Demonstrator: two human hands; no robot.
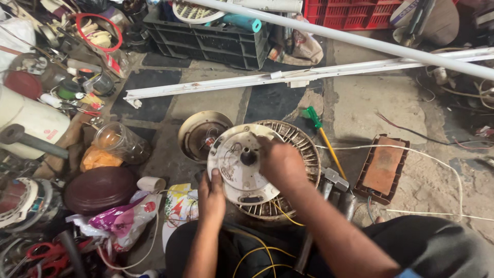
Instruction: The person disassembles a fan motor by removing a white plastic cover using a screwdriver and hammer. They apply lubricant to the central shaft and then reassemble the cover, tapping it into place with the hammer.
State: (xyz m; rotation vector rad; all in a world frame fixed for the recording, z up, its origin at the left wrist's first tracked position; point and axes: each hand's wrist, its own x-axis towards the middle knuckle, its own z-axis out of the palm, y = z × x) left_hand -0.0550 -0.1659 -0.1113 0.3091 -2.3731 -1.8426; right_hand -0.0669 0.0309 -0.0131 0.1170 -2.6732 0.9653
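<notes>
Hidden and cut off around the fan motor

The right hand [280, 163] covers the right part of the round white cover plate [239, 164], and that plate hides much of the ribbed motor ring [298, 141] beneath. The hammer [333, 180] handle disappears under the right forearm. Red-handled scissors [41, 253] at near left are cut by the bottom edge; the far red crate [350, 14] by the top.

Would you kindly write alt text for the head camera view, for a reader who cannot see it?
Two bare hands hold a round off-white motor cover over a wound fan stator on a workshop floor: the left hand at its lower edge, the right hand on top. A hammer and a green-handled screwdriver lie to the right.
</notes>
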